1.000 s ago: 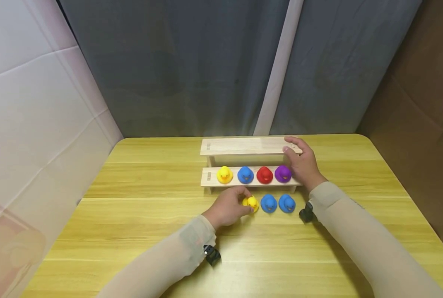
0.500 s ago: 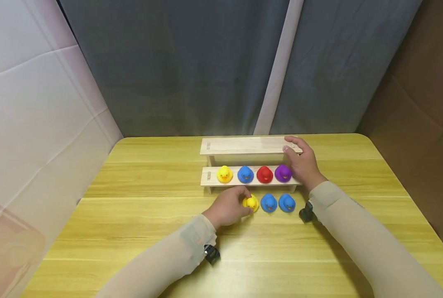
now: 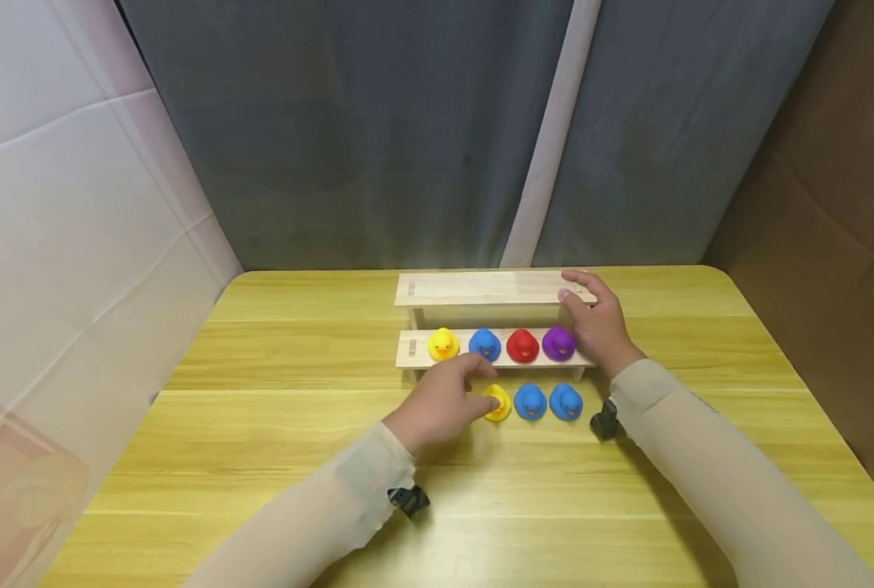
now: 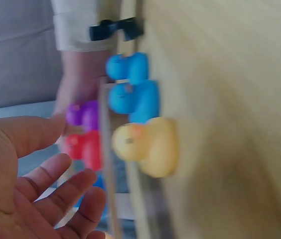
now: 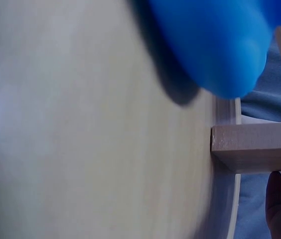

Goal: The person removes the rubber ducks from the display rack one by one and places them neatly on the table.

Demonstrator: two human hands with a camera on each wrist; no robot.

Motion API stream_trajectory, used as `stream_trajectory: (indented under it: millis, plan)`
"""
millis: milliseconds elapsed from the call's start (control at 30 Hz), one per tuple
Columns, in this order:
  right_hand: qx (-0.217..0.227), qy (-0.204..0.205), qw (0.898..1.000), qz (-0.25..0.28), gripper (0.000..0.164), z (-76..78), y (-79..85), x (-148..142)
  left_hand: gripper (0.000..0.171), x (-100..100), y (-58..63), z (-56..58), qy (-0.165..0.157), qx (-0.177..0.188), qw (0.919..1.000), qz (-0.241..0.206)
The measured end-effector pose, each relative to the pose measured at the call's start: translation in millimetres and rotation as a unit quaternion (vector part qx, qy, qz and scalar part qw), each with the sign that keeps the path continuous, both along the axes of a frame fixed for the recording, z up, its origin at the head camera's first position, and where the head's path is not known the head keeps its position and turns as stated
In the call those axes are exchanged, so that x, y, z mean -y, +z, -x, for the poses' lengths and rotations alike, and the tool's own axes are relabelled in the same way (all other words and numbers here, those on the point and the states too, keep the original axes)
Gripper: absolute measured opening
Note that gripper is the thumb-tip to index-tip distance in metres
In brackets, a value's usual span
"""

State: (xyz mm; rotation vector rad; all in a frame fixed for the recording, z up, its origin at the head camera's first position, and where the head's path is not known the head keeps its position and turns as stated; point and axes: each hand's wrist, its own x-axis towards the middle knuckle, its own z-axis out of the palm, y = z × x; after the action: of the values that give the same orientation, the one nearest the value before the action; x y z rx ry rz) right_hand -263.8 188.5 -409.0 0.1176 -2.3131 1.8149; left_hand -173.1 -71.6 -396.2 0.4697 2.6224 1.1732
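Note:
In the head view my left hand (image 3: 437,404) is beside a yellow rubber duck (image 3: 501,403) on the table. Its fingers are parted and loosely bent; the left wrist view shows them apart from that duck (image 4: 158,147). My right hand (image 3: 603,328) holds the right end of a two-tier wooden stand (image 3: 481,287), thumb on the upper board and fingers at its far edge. On the lower board sit a yellow duck (image 3: 443,345), a blue one (image 3: 484,346), a red duck (image 3: 522,346) and a purple duck (image 3: 558,344).
Two blue ducks, one in the middle (image 3: 530,402) and one at the right (image 3: 566,402), stand on the wooden table (image 3: 297,351) in front of the stand. A grey curtain (image 3: 334,139) hangs behind, with a white cloth wall at left and a brown one at right.
My left hand has let go of the front yellow duck and drawn slightly back to the left, its fingers spreading. The right hand and the other ducks stay put.

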Motion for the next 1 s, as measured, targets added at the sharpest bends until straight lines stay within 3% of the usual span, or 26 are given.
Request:
stream_trajectory:
  millis: [100, 333, 500, 700, 1000]
  plan:
    - [0.003, 0.0, 1.0, -0.001, 0.044, -0.1, -0.6, -0.6, 0.036, 3.7, 11.6, -0.7, 0.016, -0.015, 0.9995, -0.022]
    - [0.001, -0.01, 1.0, -0.001, 0.044, 23.2, -29.8, -10.1, 0.034, 19.1, 26.8, 7.2, 0.061, -0.071, 0.9947, -0.043]
    - [-0.005, -0.007, 1.0, 0.006, 0.043, 18.6, -22.8, -7.7, 0.04, 30.2, 30.3, 14.9, 0.091, -0.073, 0.9928, -0.025]
    - [-0.003, -0.001, 1.0, 0.006, 0.043, 1.3, -1.0, -0.8, 0.043, 40.6, 25.9, 23.8, 0.102, -0.072, 0.9919, -0.023]
    - [0.001, 0.004, 1.0, 0.002, 0.044, -2.7, 3.7, 0.7, 0.038, 51.5, 12.0, 38.8, 0.112, -0.059, 0.9915, -0.031]
